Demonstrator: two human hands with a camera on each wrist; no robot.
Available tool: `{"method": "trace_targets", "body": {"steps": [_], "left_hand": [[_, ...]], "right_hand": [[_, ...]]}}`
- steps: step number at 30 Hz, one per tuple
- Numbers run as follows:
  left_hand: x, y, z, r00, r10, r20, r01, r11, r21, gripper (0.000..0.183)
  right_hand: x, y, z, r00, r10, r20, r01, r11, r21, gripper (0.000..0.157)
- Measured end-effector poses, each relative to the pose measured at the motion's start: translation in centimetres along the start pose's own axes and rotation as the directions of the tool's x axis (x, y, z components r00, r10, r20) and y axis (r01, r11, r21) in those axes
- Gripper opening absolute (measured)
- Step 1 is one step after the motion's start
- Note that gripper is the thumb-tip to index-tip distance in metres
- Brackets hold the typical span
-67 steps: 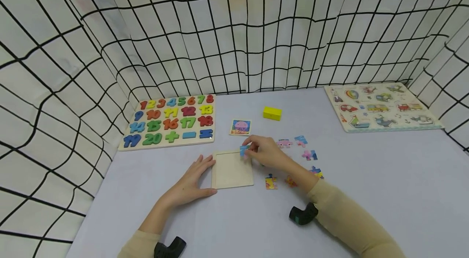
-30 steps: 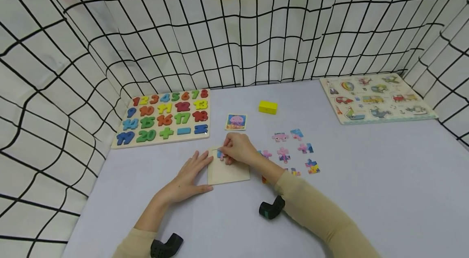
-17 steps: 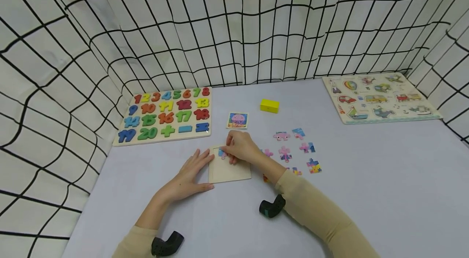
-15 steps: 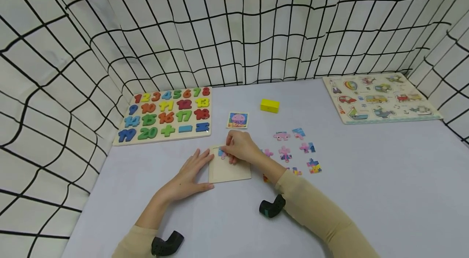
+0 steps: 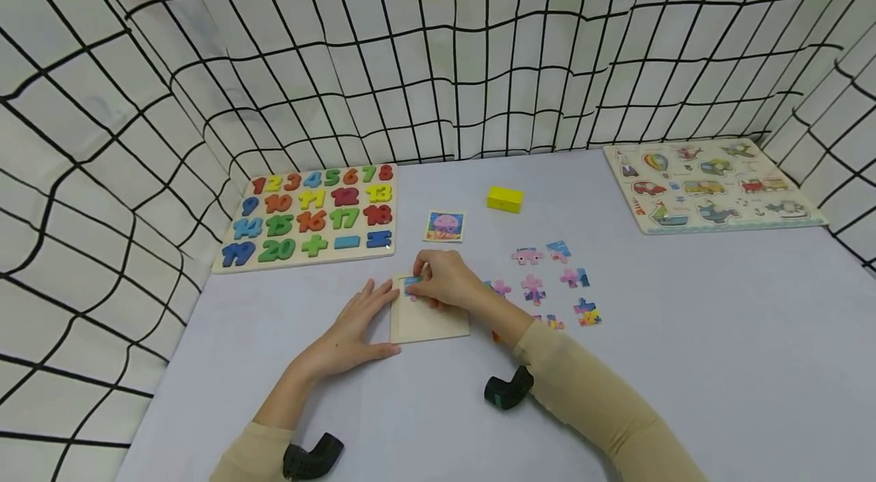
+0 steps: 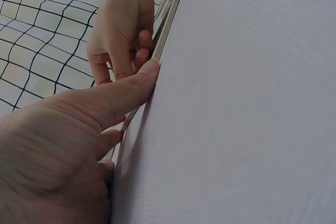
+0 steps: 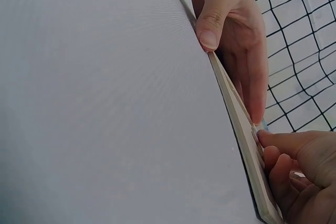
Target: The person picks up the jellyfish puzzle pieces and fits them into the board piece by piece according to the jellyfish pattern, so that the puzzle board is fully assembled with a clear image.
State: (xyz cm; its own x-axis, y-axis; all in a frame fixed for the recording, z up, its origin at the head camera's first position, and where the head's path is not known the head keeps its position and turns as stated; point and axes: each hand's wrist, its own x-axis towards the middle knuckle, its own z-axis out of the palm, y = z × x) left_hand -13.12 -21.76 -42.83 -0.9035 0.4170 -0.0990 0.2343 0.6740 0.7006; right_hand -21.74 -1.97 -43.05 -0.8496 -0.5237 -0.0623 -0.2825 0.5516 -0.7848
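Note:
My right hand (image 5: 446, 281) pinches a blue and pink jigsaw puzzle piece (image 5: 411, 283) at the upper left corner of a square wooden puzzle tray (image 5: 430, 328). Part of the piece is hidden by the fingertips. My left hand (image 5: 350, 335) rests along the tray's left edge, fingers extended, thumb near the lower left corner. In the right wrist view, the tray's edge (image 7: 239, 121) runs between both hands. Several loose jigsaw pieces (image 5: 533, 289) lie right of the tray, some partly hidden by the right forearm. Behind the tray lies a picture card (image 5: 445, 226) with a pink sea creature.
A number board (image 5: 268, 264) with coloured numerals stands back left. Farther back, a yellow block (image 5: 505, 198) sits right of the card. A vehicle puzzle board (image 5: 639, 204) lies back right. Black-lined netting (image 5: 479, 79) closes off the far side and both ends of the white table (image 5: 684, 345).
My right hand has carried the jigsaw piece from the tray's upper right corner leftward to its upper left. In the last half second it shifts slightly there. The left hand stays at the tray's edge.

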Motion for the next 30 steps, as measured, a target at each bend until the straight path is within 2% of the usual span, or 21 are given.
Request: {"method": "trace_targets", "body": {"steps": [6, 11, 19, 30], "left_hand": [[-0.06, -0.1, 0.15, 1.0, -0.011, -0.006, 0.011, 1.0, -0.002, 0.084], [-0.01, -0.17, 0.29, 1.0, 0.018, -0.019, -0.018, 1.0, 0.008, 0.085], [0.14, -0.39, 0.49, 0.999, 0.016, -0.029, -0.016, 1.0, 0.012, 0.088], [0.03, -0.39, 0.49, 0.999, 0.005, -0.039, -0.005, 1.0, 0.012, 0.087]], "right_hand": [[-0.12, -0.05, 0.72, 0.997, -0.068, -0.025, 0.069, 0.997, 0.03, 0.021], [-0.06, -0.02, 0.94, 0.993, -0.098, -0.061, 0.099, 0.995, 0.011, 0.019], [-0.04, 0.19, 0.75, 0.995, -0.078, -0.065, 0.083, 0.994, 0.066, 0.016], [0.05, 0.27, 0.79, 0.997, -0.046, -0.057, 0.051, 0.996, 0.078, 0.016]]}}
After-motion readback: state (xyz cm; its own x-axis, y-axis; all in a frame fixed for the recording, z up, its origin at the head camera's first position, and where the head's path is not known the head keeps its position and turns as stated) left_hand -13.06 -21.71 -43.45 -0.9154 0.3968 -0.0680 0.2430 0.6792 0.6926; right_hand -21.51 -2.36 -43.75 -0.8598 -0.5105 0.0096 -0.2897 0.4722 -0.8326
